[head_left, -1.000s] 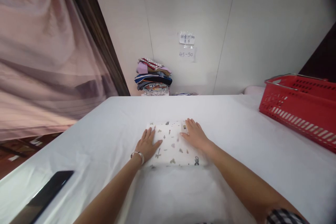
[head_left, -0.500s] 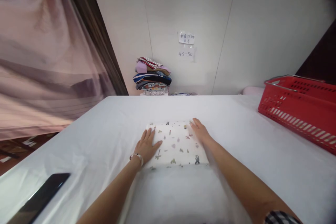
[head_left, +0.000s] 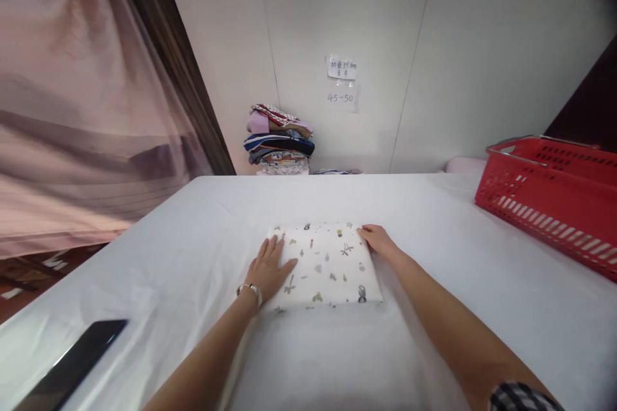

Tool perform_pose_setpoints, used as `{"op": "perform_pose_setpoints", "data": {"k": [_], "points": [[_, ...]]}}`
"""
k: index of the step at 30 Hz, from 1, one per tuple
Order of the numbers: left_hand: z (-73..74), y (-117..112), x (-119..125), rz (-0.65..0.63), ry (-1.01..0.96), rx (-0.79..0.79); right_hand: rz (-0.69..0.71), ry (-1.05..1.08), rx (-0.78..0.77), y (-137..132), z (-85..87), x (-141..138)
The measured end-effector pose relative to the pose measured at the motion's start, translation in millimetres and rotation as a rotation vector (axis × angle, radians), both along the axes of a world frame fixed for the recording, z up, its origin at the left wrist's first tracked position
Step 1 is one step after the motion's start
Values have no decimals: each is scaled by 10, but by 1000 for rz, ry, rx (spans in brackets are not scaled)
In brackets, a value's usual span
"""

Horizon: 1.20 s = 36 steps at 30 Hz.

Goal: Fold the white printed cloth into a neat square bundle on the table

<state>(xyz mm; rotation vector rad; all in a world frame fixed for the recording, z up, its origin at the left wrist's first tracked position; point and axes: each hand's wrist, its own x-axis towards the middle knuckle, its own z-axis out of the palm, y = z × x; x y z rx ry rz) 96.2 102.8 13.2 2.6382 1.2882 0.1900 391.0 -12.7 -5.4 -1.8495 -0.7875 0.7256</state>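
Printed cloth lies folded on a white table, left hand spread open on its left side, right hand bunched at its far-right corner, grip unclear, where uneven tugging could skew it.

Our left hand covers part of the left edge of the folded cloth. Left of it, we see the black slab cut off; right of it, the red basket is too. Beyond it, the table hides the foot of the fabric pile from us.
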Motion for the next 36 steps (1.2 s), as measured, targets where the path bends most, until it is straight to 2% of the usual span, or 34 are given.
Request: {"op": "perform_pose_setpoints", "data": {"k": [5, 10, 17, 22, 27, 36], "points": [[1, -2, 2, 9, -7, 2, -10, -8, 33, 28, 26, -22], [2, 1, 2, 12, 6, -5, 3, 77, 21, -15, 42, -53], [14, -4, 5, 10, 8, 3, -10, 136, -1, 30, 4, -7], [3, -1, 8, 14, 21, -3, -41, 29, -41, 99, -11, 31], [-13, 8, 8, 14, 24, 17, 47, -137, -91, 56, 38, 38], [-40, 23, 1, 6, 17, 40, 180, -456, -179, -349, 162, -273]]}}
